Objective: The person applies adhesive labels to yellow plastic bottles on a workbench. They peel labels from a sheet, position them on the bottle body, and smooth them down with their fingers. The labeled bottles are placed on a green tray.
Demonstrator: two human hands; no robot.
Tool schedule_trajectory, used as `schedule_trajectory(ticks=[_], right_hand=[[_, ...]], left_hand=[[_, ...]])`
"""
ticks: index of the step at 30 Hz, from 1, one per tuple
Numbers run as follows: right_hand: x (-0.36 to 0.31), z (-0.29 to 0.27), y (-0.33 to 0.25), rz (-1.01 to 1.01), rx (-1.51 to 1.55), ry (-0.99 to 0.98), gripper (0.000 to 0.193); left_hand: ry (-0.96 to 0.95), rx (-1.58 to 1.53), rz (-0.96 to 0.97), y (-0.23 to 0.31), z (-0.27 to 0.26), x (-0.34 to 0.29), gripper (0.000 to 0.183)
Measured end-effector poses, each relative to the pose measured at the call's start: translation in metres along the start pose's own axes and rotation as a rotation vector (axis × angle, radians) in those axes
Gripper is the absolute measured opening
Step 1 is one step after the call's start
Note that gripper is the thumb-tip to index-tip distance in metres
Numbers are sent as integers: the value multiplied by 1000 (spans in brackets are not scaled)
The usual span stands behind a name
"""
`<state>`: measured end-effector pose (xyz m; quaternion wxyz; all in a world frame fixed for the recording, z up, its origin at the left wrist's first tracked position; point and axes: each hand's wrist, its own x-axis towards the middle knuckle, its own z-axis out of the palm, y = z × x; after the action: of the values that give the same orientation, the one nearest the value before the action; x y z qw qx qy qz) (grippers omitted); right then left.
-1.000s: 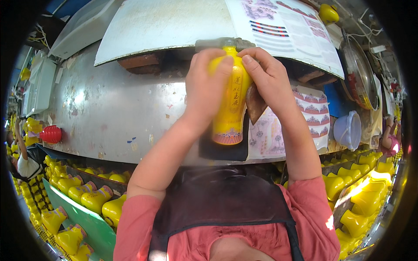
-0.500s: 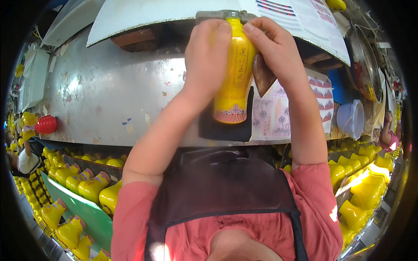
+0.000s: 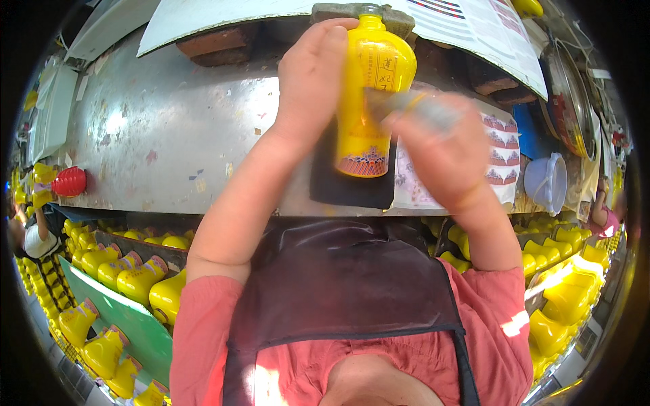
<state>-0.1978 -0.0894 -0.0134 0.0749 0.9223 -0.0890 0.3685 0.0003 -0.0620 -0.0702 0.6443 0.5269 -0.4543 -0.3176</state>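
A glossy yellow bottle (image 3: 369, 135) lies on its side with its neck away from me and its patterned base toward me. Printed characters run down its front. The neck rests on a grey cloth-like pad (image 3: 332, 11). My left hand (image 3: 313, 84) is closed around the bottle's left side near the shoulder, its fingertips partly hidden. My right hand (image 3: 450, 145), smeared by motion, grips a flat scraper (image 3: 379, 105) with a brown blade. The blade lies over the lower part of the lettering. Beneath the bottle is a black cloth (image 3: 318, 179).
Printed decal sheets (image 3: 501, 152) lie right of the bottle, and a pale bucket (image 3: 545, 184) stands beyond them. A white board (image 3: 284, 13) on bricks (image 3: 220, 49) spans the back. A red ribbed object (image 3: 70, 182) sits at left. Trays of yellow bottles (image 3: 142, 281) flank me.
My right hand has left the bottle's neck and come down toward me, bringing the scraper onto the bottle's front. The bottle has rolled slightly; my left hand stays on it.
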Motion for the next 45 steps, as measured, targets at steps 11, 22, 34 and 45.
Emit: schedule_trajectory(ticks=[11,22,34,45], right_hand=[[3,2,-42,-87,312,-185,16],[-34,2,-19,157,350,-42,31],[-30,14,-11,916,454,40,25],[-38,22,-7,1221,775,-241,61]], left_hand=[[41,304,160,2,13,-10,44],[93,87,55,-28,13,-25,63],[-103,390,-59,-12,0,-60,87],[-146,141,-10,-4,2,-68,70]])
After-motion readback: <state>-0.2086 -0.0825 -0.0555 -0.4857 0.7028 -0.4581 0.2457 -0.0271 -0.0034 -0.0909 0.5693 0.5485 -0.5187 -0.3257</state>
